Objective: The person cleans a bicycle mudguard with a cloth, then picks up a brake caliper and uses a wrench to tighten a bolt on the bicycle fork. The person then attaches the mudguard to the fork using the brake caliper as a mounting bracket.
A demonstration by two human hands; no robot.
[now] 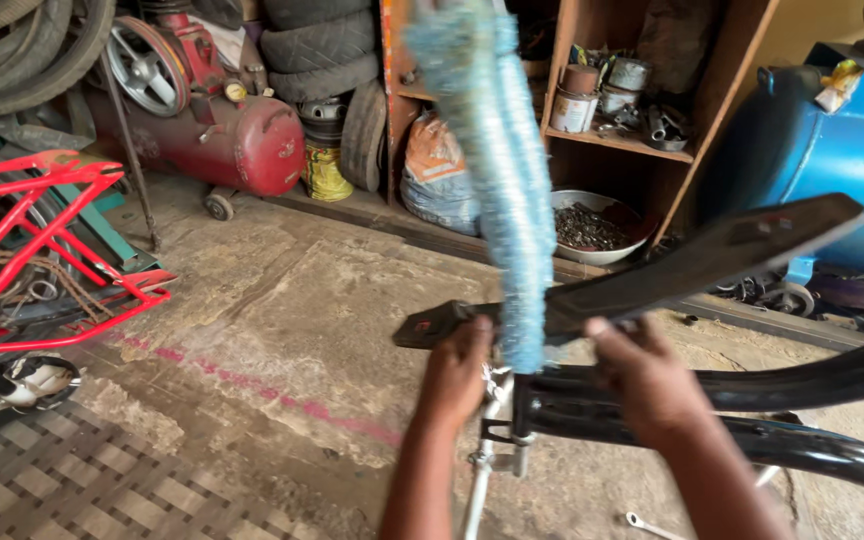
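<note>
The long flat black metal bar (672, 265) is lying across the middle of the scene, its long axis running from a blunt end at the near left up to a broader end at the far right, tilting upward toward the blue machine. The left hand (457, 370) is closing its fingers on the bar near the left end; the right hand (647, 375) is gripping it further right, fingers curled over the lower edge. A fuzzy pale-blue woven strip (497, 160) is standing almost upright, crossing in front of the bar between the two hands and blurring toward the top. Just below the hands a glossy black tubular frame (752, 420) is running off to the right, with a silver metal rod (482, 470) dropping from it.

On the left a red tubular frame (42, 250) is sitting on the floor, and behind it a red air compressor tank (222, 140) with stacked tyres (317, 50). Wooden shelves (632, 140) with tins are standing at the far side, a metal bowl of dark scraps (597, 228) beneath them, and a large blue machine body (842, 150) at the far right. A small spanner (652, 525) is lying on the cracked concrete floor (282, 330).
</note>
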